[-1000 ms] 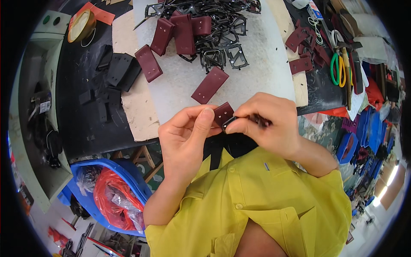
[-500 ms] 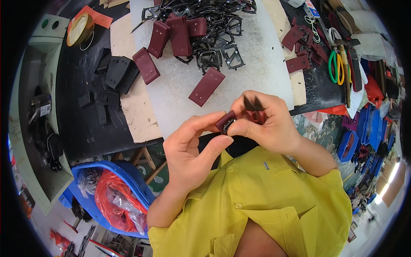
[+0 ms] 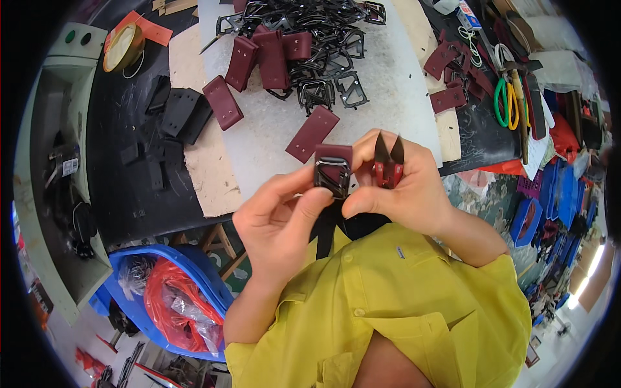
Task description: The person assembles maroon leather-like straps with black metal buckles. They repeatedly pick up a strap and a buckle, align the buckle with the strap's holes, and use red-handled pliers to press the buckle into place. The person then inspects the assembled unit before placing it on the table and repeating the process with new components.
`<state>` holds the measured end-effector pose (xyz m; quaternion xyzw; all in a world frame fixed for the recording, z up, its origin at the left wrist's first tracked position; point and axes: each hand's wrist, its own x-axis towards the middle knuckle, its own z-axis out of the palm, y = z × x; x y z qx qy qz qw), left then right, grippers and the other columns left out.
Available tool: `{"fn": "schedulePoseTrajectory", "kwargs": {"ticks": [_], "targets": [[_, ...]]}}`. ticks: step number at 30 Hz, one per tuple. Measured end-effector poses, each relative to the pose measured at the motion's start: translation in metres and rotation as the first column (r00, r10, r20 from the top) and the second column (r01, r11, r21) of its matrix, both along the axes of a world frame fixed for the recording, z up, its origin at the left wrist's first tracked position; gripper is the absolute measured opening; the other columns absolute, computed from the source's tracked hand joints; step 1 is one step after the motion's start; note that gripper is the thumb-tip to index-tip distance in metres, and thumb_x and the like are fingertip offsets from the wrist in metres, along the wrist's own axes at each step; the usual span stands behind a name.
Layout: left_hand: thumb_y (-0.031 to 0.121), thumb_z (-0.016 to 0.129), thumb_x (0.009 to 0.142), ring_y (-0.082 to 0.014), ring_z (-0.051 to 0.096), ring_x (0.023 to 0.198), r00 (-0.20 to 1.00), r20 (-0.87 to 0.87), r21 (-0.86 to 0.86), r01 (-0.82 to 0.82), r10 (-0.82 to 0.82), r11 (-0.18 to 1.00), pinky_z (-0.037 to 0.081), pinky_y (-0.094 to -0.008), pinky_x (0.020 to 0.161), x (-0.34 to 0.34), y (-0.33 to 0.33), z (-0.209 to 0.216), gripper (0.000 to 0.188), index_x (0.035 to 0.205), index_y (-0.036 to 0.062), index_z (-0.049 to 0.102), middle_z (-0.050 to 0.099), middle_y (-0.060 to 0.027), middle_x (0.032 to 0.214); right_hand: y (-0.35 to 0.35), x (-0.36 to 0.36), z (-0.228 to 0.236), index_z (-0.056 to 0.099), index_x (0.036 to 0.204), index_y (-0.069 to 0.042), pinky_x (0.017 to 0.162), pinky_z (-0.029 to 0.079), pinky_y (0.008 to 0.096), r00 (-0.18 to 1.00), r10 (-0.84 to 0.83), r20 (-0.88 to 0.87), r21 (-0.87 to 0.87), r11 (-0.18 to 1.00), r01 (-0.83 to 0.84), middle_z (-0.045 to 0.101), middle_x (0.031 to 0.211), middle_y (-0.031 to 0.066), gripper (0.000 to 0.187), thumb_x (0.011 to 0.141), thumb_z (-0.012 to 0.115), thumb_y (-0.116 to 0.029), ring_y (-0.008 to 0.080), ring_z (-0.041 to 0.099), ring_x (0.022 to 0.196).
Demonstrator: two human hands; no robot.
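Observation:
Between thumb and fingers, my left hand (image 3: 278,216) pinches a maroon leather strap piece (image 3: 334,152) with a black metal buckle (image 3: 332,173) on it, the buckle side turned up to view. My right hand (image 3: 404,187) holds small red-handled thread snips (image 3: 388,165) in its palm, the two dark blades pointing away from me and apart. The right thumb is close to the buckle's right edge; whether it touches is hard to tell. Just beyond my hands a folded maroon strap piece (image 3: 312,134) lies on the white board (image 3: 259,155).
Black buckles (image 3: 323,58) are heaped at the board's far end beside several maroon pieces (image 3: 272,59). Black leather pieces (image 3: 185,115) lie to the left, more maroon ones (image 3: 447,98) to the right near green-and-yellow-handled scissors (image 3: 502,103). A blue bin (image 3: 194,258) with bags stands at lower left.
The strap piece has been tipped up, so its buckle now faces into view. My left hand has shifted slightly left, and the right thumb has drawn back from the piece. The snips point more upright.

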<state>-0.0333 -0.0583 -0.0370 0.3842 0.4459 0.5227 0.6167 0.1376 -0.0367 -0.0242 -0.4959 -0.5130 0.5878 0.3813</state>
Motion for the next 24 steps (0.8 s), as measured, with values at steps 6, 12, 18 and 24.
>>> {"fn": "schedulePoseTrajectory", "kwargs": {"ticks": [6,12,18,24], "targets": [[-0.008,0.063,0.078,-0.0135,0.060,0.084,1.000,-0.012,-0.020,-0.004,0.004,1.000,0.049,-0.0258,0.077,0.001,-0.002,0.000,0.028,0.106,-0.0097,0.057,0.063,-0.0139,0.096,-0.004,0.001,-0.002,0.057,0.081,-0.003,0.052,0.036,0.0216,0.998,0.068,0.018,0.006,0.998,-0.068,0.051,0.069,-0.0007,0.017,0.077,0.071,-0.013,0.0042,0.042,0.059],[-0.008,0.065,0.076,-0.0131,0.059,0.081,0.993,-0.106,0.084,-0.039,0.048,0.996,0.048,-0.0250,0.075,0.008,-0.007,-0.004,0.027,0.102,-0.0092,0.057,0.061,-0.0123,0.090,-0.011,-0.003,0.001,0.052,0.084,-0.002,0.053,0.036,0.0210,0.981,0.061,-0.183,-0.157,0.983,-0.091,0.048,0.069,-0.0003,0.013,0.084,0.063,-0.010,0.0037,0.041,0.061],[-0.001,0.060,0.083,-0.0136,0.060,0.080,0.997,-0.055,-0.038,-0.063,0.061,0.997,0.049,-0.0256,0.074,0.011,0.001,0.001,0.027,0.108,-0.0090,0.056,0.062,-0.0149,0.096,-0.010,-0.003,-0.004,0.056,0.086,0.000,0.048,0.039,0.0214,0.970,-0.020,0.241,0.443,0.892,-0.092,0.054,0.074,0.0063,0.014,0.075,0.064,-0.002,0.0099,0.047,0.055],[0.004,0.059,0.082,-0.0175,0.065,0.076,0.944,0.300,-0.402,0.258,-0.141,0.879,0.055,-0.0272,0.066,-0.019,0.013,0.015,0.023,0.101,-0.0091,0.061,0.066,-0.0150,0.086,0.006,0.016,-0.003,0.063,0.090,0.001,0.041,0.039,0.0220,0.760,-0.158,0.631,0.763,0.303,-0.571,0.058,0.082,0.0071,0.025,0.067,0.067,-0.006,0.0141,0.049,0.051]]}}
